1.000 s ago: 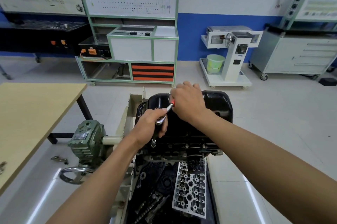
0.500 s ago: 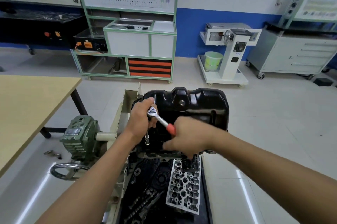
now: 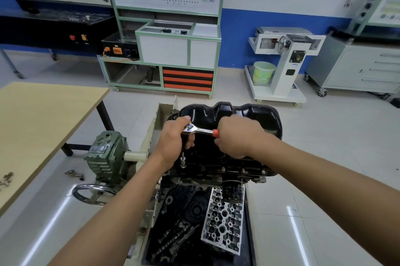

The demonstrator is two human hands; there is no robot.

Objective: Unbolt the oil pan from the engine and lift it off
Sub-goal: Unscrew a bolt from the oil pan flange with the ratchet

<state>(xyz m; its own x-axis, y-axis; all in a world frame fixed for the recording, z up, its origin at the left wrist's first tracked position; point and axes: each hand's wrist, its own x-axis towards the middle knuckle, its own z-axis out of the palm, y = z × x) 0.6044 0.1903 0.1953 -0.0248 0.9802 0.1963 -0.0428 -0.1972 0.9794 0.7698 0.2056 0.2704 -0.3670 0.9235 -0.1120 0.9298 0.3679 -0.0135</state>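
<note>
At the near flange of the engine [image 3: 227,168], the left hand [image 3: 173,140] curled round the head of the ratchet [image 3: 198,129], its socket down on a bolt; the right hand [image 3: 236,138] gripped the red handle. Atop the engine sat the black oil pan [image 3: 255,114], probably stiff steel, fairly heavy and oily, best lifted by both side rims.

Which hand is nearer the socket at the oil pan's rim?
Left. The left hand grips the wrench at its head, just above the socket. The right hand holds the red handle, up and to the right of it.
</note>
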